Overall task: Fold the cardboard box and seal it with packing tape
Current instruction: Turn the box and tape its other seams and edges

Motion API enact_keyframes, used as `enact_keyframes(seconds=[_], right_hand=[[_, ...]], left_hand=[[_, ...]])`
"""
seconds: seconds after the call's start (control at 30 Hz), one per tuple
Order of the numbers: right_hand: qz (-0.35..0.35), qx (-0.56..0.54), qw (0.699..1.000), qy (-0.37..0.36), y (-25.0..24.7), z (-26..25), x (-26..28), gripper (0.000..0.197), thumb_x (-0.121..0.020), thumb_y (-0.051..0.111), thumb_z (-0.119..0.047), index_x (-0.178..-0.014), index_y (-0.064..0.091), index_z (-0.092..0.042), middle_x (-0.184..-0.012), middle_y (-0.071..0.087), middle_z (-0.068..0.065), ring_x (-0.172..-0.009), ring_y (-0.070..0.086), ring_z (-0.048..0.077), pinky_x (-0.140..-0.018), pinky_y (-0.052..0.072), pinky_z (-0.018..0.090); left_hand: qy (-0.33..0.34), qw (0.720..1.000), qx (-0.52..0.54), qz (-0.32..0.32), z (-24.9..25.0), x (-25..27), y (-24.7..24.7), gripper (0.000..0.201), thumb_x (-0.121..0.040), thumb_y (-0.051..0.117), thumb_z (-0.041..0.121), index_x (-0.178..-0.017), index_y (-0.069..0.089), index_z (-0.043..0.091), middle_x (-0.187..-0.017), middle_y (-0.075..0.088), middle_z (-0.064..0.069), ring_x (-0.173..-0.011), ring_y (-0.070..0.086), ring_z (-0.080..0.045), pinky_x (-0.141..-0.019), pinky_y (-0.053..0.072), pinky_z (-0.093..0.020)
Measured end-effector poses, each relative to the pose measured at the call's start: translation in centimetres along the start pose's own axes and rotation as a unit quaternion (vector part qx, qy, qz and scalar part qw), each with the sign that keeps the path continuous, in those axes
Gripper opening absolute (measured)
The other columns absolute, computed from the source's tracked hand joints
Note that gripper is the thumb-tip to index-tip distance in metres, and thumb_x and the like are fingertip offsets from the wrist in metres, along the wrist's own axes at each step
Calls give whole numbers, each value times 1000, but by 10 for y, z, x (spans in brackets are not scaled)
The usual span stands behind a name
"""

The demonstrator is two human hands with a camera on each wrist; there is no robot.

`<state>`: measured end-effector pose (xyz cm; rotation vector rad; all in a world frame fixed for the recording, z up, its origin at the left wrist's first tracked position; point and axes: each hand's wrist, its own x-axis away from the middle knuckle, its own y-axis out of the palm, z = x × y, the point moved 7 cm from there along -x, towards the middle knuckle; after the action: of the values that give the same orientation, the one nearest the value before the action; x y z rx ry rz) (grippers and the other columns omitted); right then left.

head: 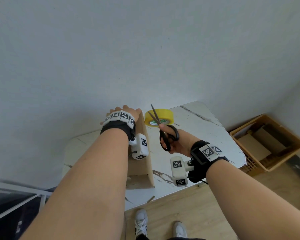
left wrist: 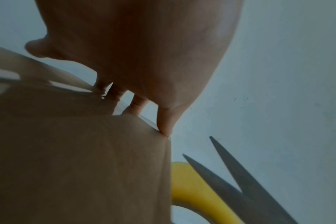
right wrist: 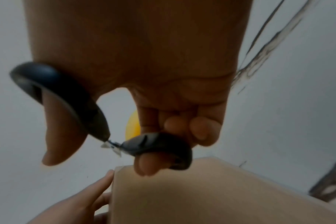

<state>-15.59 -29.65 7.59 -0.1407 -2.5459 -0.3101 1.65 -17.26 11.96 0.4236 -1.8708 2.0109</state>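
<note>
A brown cardboard box (head: 142, 163) stands on the white marble table (head: 206, 132). My left hand (head: 126, 112) rests on the box's far top edge, and its straight fingers (right wrist: 90, 189) press against the far face. A glossy strip (left wrist: 67, 87) shows on the box (left wrist: 77, 166) beside that hand (left wrist: 144, 60). My right hand (head: 179, 143) grips black-handled scissors (head: 168, 135), thumb in one loop and fingers in the other (right wrist: 159, 147). Their blades (left wrist: 240, 181) stand apart, pointing up beside the box's far corner. A yellow tape roll (head: 158, 116) lies flat behind the blades.
A pale wall rises right behind the table. On the wooden floor at the right stands a woven basket (head: 267, 144) with cardboard pieces. The table's front edge (head: 163, 200) is near my white shoes. A white metal frame (head: 16, 201) sits at the lower left.
</note>
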Motion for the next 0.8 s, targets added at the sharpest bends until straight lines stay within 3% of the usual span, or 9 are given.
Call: enact_keyframes(seconds=[0.17, 0.4, 0.57, 0.7, 0.8], right_hand=[[-53, 6, 998, 35, 2, 15, 5, 63, -67, 66, -64, -82, 65, -2, -63, 58, 8, -48, 50, 15, -49, 39, 23], [-68, 21, 996, 44, 13, 14, -4, 65, -69, 62, -68, -78, 67, -4, -65, 58, 9, -55, 51, 18, -50, 43, 23], [-47, 24, 998, 38, 16, 6, -17, 68, -66, 62, -72, -77, 68, -4, -64, 58, 8, -56, 48, 19, -50, 43, 24], [-39, 35, 998, 36, 16, 1, -25, 63, -77, 60, -67, -75, 67, -5, -63, 58, 7, -56, 49, 18, -50, 43, 24], [-38, 36, 998, 37, 16, 1, -29, 62, -77, 60, -66, -74, 67, -5, -61, 58, 6, -54, 49, 17, -48, 42, 23]], left_hand=[[17, 1000, -20, 8, 7, 2, -4, 69, -87, 33, 57, -138, 38, 12, -144, 41, -17, -135, 35, -37, -111, 24, -57], [69, 997, 10, 33, 19, 4, -7, 44, -98, 39, 34, -131, 41, 5, -131, 54, -16, -121, 51, -35, -111, 28, -46], [95, 993, 54, 43, 24, 8, -12, 42, -97, 43, 27, -131, 39, 4, -131, 54, -18, -117, 54, -37, -105, 39, -45], [120, 989, 74, 49, 29, 12, -16, 39, -96, 44, 16, -133, 40, 6, -132, 52, -17, -117, 54, -35, -99, 44, -42], [150, 986, 66, 28, 37, 13, -15, 41, -95, 41, 6, -136, 38, 8, -135, 49, -15, -119, 52, -33, -94, 43, -37]])
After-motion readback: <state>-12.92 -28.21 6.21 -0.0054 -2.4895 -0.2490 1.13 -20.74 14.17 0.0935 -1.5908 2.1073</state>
